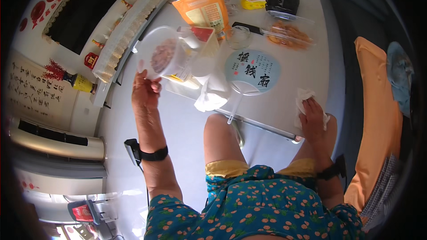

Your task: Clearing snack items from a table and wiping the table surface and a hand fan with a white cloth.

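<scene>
My left hand (146,88) holds a clear plastic tub (162,51) by its near side, off the table's left edge. The tub is tilted and has pinkish-brown pieces in it. Under my right hand (312,116) is a crumpled white tissue (302,100), near the front right corner of the white table (277,113). Between my hands lie a round blue hand fan (253,70) with a white handle and a bunched white plastic bag or tissue (213,91). A glass bowl (238,37) stands behind the fan.
At the back stand an orange pouch (203,10), a yellow packet (254,1) and a black plastic bag (283,1). A clear container of orange food (289,35) is at the back right, beside a black-handled utensil (247,27). An orange-covered seat (377,113) is to the right.
</scene>
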Demonstrator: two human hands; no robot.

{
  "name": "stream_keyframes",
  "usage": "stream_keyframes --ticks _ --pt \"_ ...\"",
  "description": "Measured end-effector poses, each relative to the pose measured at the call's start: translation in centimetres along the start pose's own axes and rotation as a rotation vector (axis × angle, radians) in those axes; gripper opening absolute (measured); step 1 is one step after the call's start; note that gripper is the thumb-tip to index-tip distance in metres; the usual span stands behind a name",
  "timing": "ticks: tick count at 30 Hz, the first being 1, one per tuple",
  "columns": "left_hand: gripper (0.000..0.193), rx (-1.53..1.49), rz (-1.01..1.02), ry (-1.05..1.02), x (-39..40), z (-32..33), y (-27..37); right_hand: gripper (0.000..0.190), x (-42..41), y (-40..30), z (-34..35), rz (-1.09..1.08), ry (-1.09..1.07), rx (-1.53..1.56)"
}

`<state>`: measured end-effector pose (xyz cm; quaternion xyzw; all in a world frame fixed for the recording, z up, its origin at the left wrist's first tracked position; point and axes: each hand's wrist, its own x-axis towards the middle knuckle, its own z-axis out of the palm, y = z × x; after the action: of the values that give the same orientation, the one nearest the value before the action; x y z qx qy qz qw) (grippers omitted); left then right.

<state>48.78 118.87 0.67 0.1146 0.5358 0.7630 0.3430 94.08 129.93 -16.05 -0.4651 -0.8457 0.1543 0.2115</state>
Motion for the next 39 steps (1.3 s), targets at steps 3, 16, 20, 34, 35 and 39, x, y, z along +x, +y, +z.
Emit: stream_keyframes --ticks 3,16,20,34,35,39 --pt "0.017 0.058 0.090 0.077 2.5 -2.6 2.0 0.041 -0.1 -0.4 -0.2 0.037 0.001 0.014" --pt "0.017 0.013 0.020 0.273 14.1 -4.3 0.8 0.045 0.3 -0.7 -0.4 0.032 -0.036 -0.011" --pt "0.017 0.138 0.061 0.198 16.2 -4.7 0.2 0.044 0.4 -0.9 -0.6 0.029 -0.038 -0.006" --pt "0.014 0.098 -0.014 0.194 19.9 -4.8 -2.8 0.044 0.9 -1.7 -1.3 0.038 -0.060 -0.042" --pt "0.014 0.097 -0.017 0.193 19.9 -4.6 -2.9 0.044 0.8 -1.6 -1.2 0.036 -0.054 -0.041" --pt "0.013 0.095 -0.073 0.156 20.4 -4.9 -2.3 0.044 0.7 -1.3 -1.0 0.029 -0.040 -0.038"
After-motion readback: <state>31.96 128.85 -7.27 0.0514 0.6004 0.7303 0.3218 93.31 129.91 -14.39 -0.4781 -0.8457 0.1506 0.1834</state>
